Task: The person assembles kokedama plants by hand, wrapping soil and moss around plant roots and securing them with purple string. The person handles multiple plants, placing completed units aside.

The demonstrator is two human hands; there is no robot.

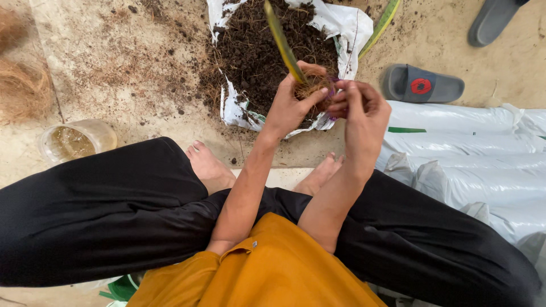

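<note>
Head view shows your left hand (pixel 290 105) clasping a long green leaf's fibrous brown root clump (pixel 311 90) over the far white sack of dark potting mix (pixel 259 51), right hand (pixel 361 111) pinching purple tie (pixel 331 88) around it, binding seemingly begun, not finished.

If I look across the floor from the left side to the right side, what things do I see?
Brown fibre pile → clear plastic cup → white bag of dark soil → left hand → right hand holding a fibre-wrapped plant → grey slipper with a red spot → white plastic sacks.
</note>
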